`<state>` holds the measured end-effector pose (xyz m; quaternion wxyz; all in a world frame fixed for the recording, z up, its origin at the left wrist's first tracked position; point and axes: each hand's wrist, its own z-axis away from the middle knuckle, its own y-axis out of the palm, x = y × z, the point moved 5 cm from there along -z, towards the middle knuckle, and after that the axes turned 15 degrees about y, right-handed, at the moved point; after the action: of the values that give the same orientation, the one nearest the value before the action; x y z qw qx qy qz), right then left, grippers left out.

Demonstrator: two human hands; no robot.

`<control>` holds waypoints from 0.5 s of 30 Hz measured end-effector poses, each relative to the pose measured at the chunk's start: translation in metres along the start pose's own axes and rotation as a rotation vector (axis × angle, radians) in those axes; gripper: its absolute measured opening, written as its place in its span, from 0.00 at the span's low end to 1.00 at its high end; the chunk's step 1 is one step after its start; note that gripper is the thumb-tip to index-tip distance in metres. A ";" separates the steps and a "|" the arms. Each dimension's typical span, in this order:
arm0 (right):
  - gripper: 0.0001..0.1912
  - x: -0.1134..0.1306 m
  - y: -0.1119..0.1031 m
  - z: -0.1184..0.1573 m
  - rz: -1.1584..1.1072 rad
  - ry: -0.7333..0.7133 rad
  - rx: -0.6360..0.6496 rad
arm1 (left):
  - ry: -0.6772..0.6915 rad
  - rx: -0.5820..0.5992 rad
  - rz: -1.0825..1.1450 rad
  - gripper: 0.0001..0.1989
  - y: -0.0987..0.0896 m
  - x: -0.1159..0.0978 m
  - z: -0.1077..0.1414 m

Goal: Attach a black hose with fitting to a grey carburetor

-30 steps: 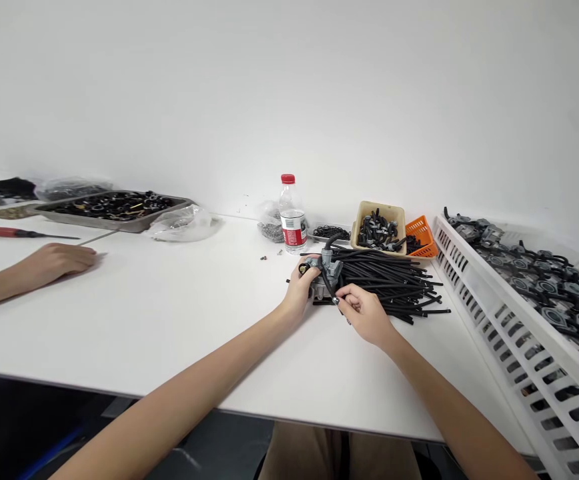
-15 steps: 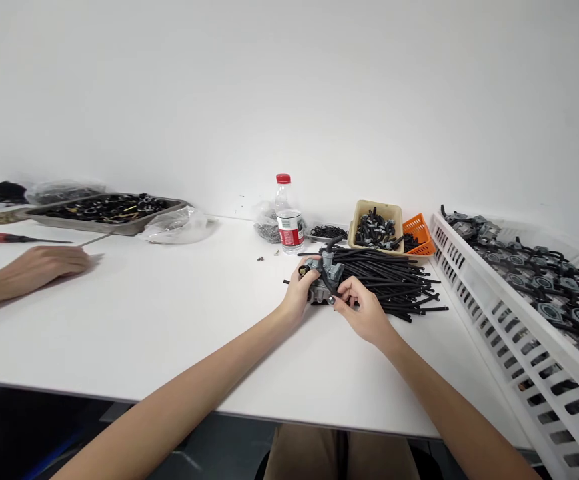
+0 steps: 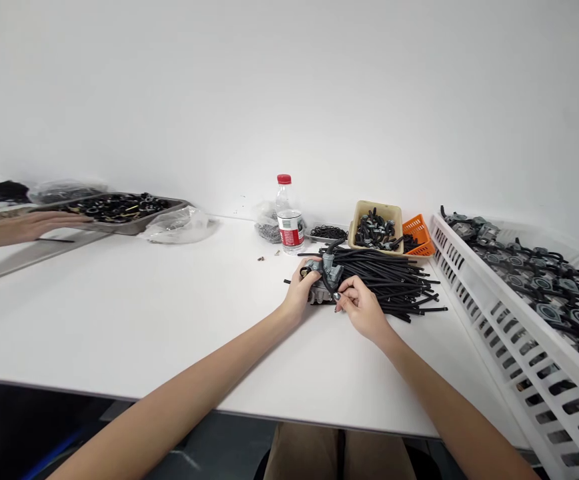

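My left hand [image 3: 299,291] is closed around the left side of a grey metal carburetor [image 3: 330,272], which has a black hose [image 3: 326,279] running down its front. At the hose's lower end, my right hand [image 3: 362,308] pinches the tip, where a small shiny piece shows between thumb and fingers. Just behind and to the right of the carburetor lies a pile of black hoses [image 3: 394,280] with small metal clips.
White crate [image 3: 509,313] of carburetors at right. Behind the hoses: beige bin [image 3: 400,213], orange basket [image 3: 422,233], bottle [image 3: 291,227]. At left, another person's hand [image 3: 44,223] reaches beside a metal tray [image 3: 124,229]; a plastic bag [image 3: 177,225] lies near it.
The other person's hand has moved back toward the metal tray, over the screwdriver. My right fingers have shifted slightly at the hose end; my left hand stays on the carburetor.
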<state>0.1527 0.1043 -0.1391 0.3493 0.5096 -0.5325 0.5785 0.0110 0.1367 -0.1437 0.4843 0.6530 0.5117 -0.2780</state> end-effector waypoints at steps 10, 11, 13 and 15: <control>0.02 0.016 -0.006 0.011 0.233 -0.147 -0.222 | 0.009 -0.015 0.015 0.20 0.003 0.002 0.000; 0.03 0.018 -0.006 0.013 0.270 -0.178 -0.245 | 0.005 -0.026 0.028 0.20 0.004 0.000 0.000; 0.04 0.021 -0.007 0.015 0.302 -0.217 -0.280 | 0.003 -0.048 0.048 0.20 0.005 -0.003 0.000; 0.05 0.021 -0.009 0.016 0.281 -0.237 -0.306 | -0.007 -0.077 0.060 0.21 0.006 -0.007 0.001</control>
<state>0.1596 0.0878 -0.1178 0.2735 0.4361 -0.7169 0.4701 0.0144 0.1328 -0.1363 0.5187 0.6481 0.5005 -0.2456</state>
